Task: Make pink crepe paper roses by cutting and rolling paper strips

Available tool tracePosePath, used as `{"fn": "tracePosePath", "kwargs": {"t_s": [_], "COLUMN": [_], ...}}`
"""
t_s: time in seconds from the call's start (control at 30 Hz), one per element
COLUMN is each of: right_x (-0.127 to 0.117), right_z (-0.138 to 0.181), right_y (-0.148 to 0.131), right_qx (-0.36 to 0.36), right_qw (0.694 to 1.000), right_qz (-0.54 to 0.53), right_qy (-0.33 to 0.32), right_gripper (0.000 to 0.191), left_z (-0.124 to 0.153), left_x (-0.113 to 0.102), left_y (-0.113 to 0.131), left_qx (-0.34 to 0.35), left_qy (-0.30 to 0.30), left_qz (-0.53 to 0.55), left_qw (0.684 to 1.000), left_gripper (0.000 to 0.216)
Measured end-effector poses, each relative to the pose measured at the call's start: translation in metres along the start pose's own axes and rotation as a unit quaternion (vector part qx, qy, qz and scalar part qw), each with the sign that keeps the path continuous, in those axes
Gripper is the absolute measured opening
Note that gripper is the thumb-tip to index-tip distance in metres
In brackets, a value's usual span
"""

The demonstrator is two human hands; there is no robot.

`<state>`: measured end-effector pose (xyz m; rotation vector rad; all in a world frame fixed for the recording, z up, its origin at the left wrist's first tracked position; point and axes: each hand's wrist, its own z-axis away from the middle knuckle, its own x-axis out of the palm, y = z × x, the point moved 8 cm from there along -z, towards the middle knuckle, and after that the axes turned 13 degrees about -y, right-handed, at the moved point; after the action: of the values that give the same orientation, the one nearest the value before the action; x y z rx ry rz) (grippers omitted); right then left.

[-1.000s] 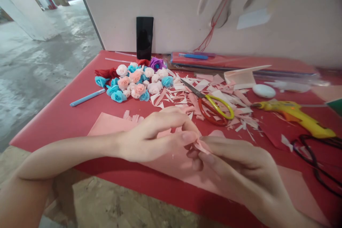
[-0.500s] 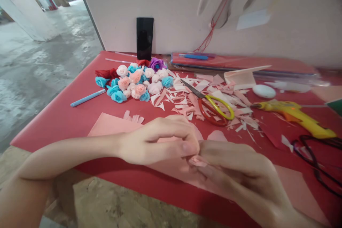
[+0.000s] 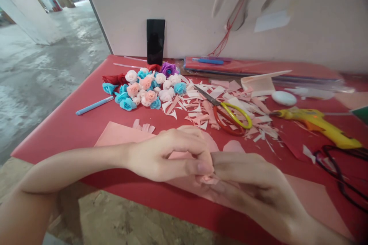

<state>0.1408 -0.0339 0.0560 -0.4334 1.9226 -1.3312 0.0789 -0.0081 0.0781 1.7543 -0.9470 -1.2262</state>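
Observation:
A small pink paper rose (image 3: 207, 179) sits between my two hands, over the front part of the red table. Thumb and fingers of my left hand (image 3: 175, 157) pinch it from above and the left. My right hand (image 3: 255, 183) closes on it from the right, with its fingers partly under it. Flat pink paper (image 3: 120, 134) lies on the table beneath both hands. Cut pink petal pieces (image 3: 233, 146) show just beyond my fingers. The lower part of the rose is hidden by my fingers.
Finished paper flowers (image 3: 151, 97) are heaped at back left, by a phone (image 3: 156, 42) leaning on the wall. Scissors (image 3: 235, 115) lie on paper scraps (image 3: 198, 107). At right are a yellow glue gun (image 3: 319, 120) and its black cord (image 3: 339, 176). A blue pen (image 3: 94, 105) lies left.
Both hands have shifted slightly down and left with the rose, which is turned so its spiral centre shows more. Everything else on the table stays put.

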Motion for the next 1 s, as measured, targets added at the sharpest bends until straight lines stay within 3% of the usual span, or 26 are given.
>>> {"fn": "tracePosePath", "kwargs": {"t_s": [0.3, 0.53, 1.0], "right_x": [0.004, 0.001, -0.007], "right_z": [-0.003, 0.000, -0.003], "right_y": [-0.003, -0.001, -0.006], "right_qx": [-0.004, -0.024, -0.012], "right_qw": [0.999, 1.000, 0.998], "right_qz": [0.040, 0.015, 0.044], "right_qy": [-0.020, -0.004, 0.042], "right_gripper": [0.016, 0.022, 0.017], "left_z": [-0.001, -0.001, 0.003], "left_x": [0.005, 0.003, 0.000], "left_y": [-0.004, -0.003, -0.003], "left_qx": [-0.042, -0.026, -0.035], "left_qy": [-0.034, -0.017, 0.015], "left_qz": [0.022, 0.031, -0.054], "left_qw": [0.998, 0.999, 0.998], "left_gripper": [0.025, 0.023, 0.018]}}
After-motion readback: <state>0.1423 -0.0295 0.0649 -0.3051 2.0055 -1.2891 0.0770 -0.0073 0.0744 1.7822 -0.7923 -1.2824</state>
